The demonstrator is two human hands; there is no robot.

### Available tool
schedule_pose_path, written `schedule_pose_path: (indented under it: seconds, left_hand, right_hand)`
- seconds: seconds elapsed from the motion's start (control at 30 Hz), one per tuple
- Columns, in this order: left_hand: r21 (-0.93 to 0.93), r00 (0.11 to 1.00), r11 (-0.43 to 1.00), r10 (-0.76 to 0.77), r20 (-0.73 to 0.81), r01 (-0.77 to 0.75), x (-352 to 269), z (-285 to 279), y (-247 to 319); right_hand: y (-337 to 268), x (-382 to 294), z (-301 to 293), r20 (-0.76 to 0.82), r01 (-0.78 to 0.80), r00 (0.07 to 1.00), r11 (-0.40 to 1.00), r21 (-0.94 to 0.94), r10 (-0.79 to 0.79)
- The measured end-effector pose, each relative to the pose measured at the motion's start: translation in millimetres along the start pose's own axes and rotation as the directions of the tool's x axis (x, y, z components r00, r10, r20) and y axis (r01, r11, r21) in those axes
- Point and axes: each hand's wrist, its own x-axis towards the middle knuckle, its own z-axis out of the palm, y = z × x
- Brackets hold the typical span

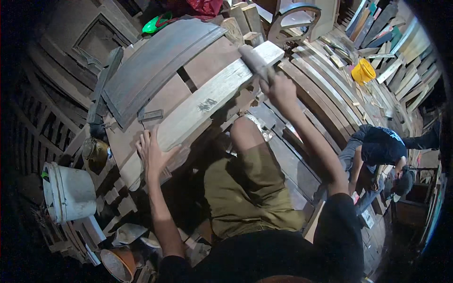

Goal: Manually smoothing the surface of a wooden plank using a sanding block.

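Observation:
A long pale wooden beam point(207, 104) with a dark printed mark lies slantwise before me on wide brown boards. Near its lower left end, my left hand point(155, 154) spans it, fingers over the far side and thumb on the near side. My right hand point(279, 88) grips the handle of a broad-headed grey tool point(253, 60), which crosses the beam near its upper right end. Motion blurs that tool, so I cannot tell its exact kind. My bent knee point(247, 131) is close to the beam's near side.
Behind the beam lies a large grey wooden panel point(159, 63). A white bucket point(72, 194) and an orange bucket point(118, 263) stand at left. Long planks point(318, 92) curve along the right, with a yellow bucket point(363, 71) beyond. Another person point(380, 148) is bent over at far right.

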Motion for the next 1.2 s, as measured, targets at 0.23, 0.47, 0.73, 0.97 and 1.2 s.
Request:
schedule_pose_path:
  seconds: [0.23,0.47,0.73,0.97,1.2]
  left_hand:
    - [0.044,1.0,0.999,-0.003,-0.026,0.004,-1.6,9.7,-6.9]
    - [0.036,0.996,0.998,0.044,-0.073,-0.042,-3.5,6.1,-2.0]
    - [0.033,0.996,0.999,0.045,-0.071,-0.043,-2.2,4.1,-3.1]
    - [0.006,0.999,1.0,-0.026,0.042,0.026,-2.3,-1.2,2.9]
    - [0.062,0.999,0.998,0.019,-0.042,-0.016,-1.8,12.7,-12.5]
  right_hand:
    - [28.9,3.6,20.0,0.148,0.124,0.982,0.991,-0.05,-0.115]
    - [10.5,-26.3,22.4,-0.054,0.262,0.965,0.961,0.091,-0.257]
    - [55.8,5.0,5.2,-0.081,0.005,0.997,0.984,0.178,0.01]
    - [-8.4,-48.7,-6.5,0.216,0.289,0.925,0.948,0.132,-0.312]
    - [8.2,-13.5,3.3,-0.015,0.075,0.997,0.997,-0.033,-0.075]
